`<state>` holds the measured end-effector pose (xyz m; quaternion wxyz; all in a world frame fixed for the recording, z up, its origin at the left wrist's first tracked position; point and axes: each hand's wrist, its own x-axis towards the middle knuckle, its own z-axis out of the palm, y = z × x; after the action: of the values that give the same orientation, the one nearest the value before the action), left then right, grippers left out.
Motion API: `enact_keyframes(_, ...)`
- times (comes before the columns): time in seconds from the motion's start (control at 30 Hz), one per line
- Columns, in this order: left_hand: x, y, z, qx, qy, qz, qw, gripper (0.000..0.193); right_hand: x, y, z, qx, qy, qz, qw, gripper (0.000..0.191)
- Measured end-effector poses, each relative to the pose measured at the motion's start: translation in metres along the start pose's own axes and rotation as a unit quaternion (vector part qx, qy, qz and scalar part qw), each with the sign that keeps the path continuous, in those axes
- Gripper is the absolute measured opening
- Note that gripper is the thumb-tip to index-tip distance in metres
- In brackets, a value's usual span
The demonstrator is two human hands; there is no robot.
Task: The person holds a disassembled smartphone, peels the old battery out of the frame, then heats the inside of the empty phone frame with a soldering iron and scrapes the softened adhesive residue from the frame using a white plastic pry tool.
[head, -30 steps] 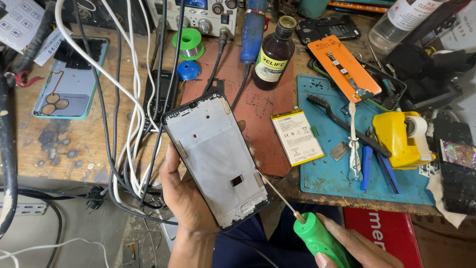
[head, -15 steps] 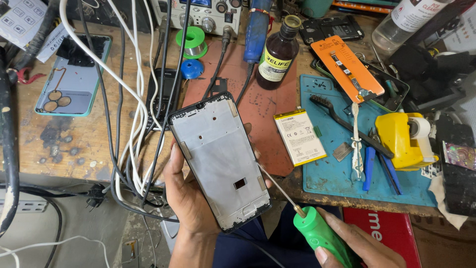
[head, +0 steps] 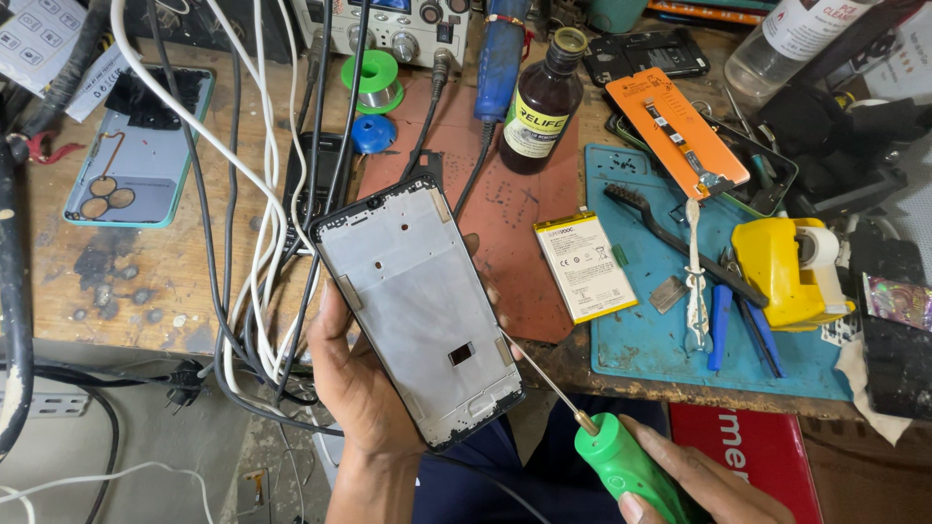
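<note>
the left hand (head: 364, 408) cradles a grey metal phone frame with a black rim (head: 417, 306) from below, palm under it, thumb along its left edge and fingertips showing past its right edge; the frame is held tilted over the front edge of the worn wooden workbench (head: 136, 281), its inner plate facing up. the right hand (head: 704, 480) is closed around the green plastic handle of a thin-shafted screwdriver (head: 621, 466), low at the bottom of the view. the shaft slants up and left, and its tip meets the frame's right edge, near the lower corner.

just behind the frame lies a reddish-brown work mat (head: 505, 218), with a white and yellow flat phone battery (head: 584, 267) at its right border. further right is a blue rubber mat (head: 670, 330) carrying a black brush (head: 670, 238), a white toothbrush-like tool (head: 694, 281), blue-handled tools (head: 738, 325) and a yellow tape dispenser (head: 782, 267). an orange phone screen panel with a flex cable (head: 680, 136) leans over a dark tray. a brown glass bottle (head: 542, 107) stands at the back beside a green solder spool (head: 377, 82) and a small blue cap (head: 372, 133). a light blue phone back cover (head: 136, 146) lies at the left, beside a bundle of white and black cables (head: 262, 194) that hangs over the bench edge. burn marks darken the wood there.

the right hand is cut off by the bottom edge, so its wrist is out of sight. the instrument at the top edge is only partly visible. what the screwdriver tip touches exactly is too small to make out.
</note>
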<state>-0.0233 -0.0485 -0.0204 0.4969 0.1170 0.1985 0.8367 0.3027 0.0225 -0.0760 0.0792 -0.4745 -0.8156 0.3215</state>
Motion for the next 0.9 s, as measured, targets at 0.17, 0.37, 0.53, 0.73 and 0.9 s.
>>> enact_keyframes(0.17,0.0,0.001,0.004,-0.059,-0.013,-0.012,0.998,0.092,0.001,0.002,-0.001,0.009,-0.008,-0.064,0.998,0.069)
enact_keyframes(0.37,-0.014,0.02,0.006,-0.097,-0.051,0.029,0.994,0.094,0.005,-0.012,-0.024,0.135,0.199,0.174,0.955,0.059)
enact_keyframes(0.53,0.003,0.016,0.004,0.016,0.036,0.023,0.999,0.089,0.004,-0.033,-0.025,-0.019,0.136,-0.177,0.975,0.057)
enact_keyframes(0.73,0.014,0.012,0.0,-0.05,-0.043,-0.051,0.997,0.091,0.012,-0.054,-0.013,0.06,0.084,-0.13,0.986,0.058)
enact_keyframes(0.9,0.012,0.013,0.0,-0.011,-0.015,-0.069,0.997,0.096,0.018,-0.061,-0.014,0.062,0.082,-0.141,0.985,0.057)
